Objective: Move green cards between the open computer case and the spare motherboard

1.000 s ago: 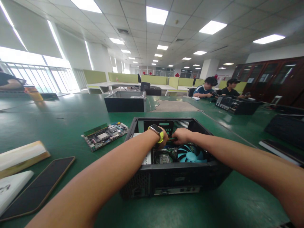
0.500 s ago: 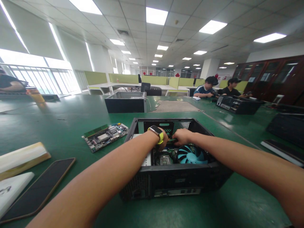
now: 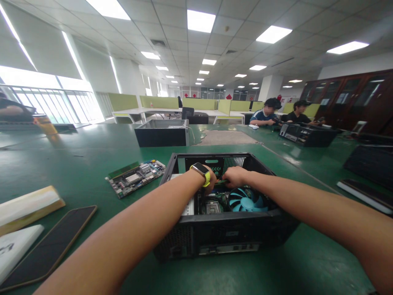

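Observation:
An open black computer case (image 3: 227, 229) lies on the table in front of me, and both my hands reach into it. Between them shows a thin green strip, a memory stick (image 3: 221, 182) by its look. My right hand (image 3: 235, 177) is closed with its fingertips on the strip's right end. At the left end is my left hand (image 3: 211, 183), also closed, its fingers partly hidden behind the wrist with the yellow-banded watch (image 3: 201, 169). Below the hands are a blue-bladed fan (image 3: 247, 200) and a processor socket (image 3: 212, 207) on the board inside.
A loose motherboard (image 3: 136, 178) lies left of the case. Farther left are a phone (image 3: 52, 246), a white box (image 3: 18, 250) and a long wrapped block (image 3: 30, 207). Another case (image 3: 162, 136) stands beyond. Two people sit at the far right behind a black case (image 3: 308, 134).
The strip between my hands shows a little more green, as if slightly tilted. My hands stay in nearly the same place inside the case.

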The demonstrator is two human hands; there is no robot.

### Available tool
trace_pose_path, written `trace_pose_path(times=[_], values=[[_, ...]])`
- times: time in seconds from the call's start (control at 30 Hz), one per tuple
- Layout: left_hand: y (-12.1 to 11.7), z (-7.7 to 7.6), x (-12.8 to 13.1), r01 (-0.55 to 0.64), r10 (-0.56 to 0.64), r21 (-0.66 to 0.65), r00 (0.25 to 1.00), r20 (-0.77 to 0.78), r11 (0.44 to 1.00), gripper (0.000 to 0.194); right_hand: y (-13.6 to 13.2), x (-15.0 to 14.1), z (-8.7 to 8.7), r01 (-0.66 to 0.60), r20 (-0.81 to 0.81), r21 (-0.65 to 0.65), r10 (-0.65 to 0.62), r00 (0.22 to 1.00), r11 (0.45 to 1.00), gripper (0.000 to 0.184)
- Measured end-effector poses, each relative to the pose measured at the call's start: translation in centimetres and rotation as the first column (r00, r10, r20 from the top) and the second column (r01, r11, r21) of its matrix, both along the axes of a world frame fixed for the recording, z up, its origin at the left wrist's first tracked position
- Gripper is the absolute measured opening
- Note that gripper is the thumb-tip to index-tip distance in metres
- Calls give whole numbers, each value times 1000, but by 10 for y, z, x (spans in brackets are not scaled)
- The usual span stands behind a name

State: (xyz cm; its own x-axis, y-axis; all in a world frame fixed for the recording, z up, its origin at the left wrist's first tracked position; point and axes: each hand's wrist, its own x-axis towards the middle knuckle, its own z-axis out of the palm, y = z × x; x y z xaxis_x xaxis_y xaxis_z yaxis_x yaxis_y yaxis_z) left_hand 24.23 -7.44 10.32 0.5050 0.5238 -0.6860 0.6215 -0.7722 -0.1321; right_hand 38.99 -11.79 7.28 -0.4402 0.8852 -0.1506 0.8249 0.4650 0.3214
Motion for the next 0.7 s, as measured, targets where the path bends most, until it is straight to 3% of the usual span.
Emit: trace_pose_path(times=[0.4, 0.63, 0.7], values=[[-1, 0, -2, -19, 20, -41, 1000, 21, 999, 36, 0, 1, 1, 38, -10, -29, -38, 999, 999, 34], [-3, -3, -3, 54, -53, -12, 998, 36, 998, 28, -3, -3, 9, 69, -60, -39, -72, 996, 997, 55], [-6, -1, -4, 48, -49, 12, 993, 109, 999, 23, -3, -4, 14, 70, -99, -8, -71, 993, 998, 54]])
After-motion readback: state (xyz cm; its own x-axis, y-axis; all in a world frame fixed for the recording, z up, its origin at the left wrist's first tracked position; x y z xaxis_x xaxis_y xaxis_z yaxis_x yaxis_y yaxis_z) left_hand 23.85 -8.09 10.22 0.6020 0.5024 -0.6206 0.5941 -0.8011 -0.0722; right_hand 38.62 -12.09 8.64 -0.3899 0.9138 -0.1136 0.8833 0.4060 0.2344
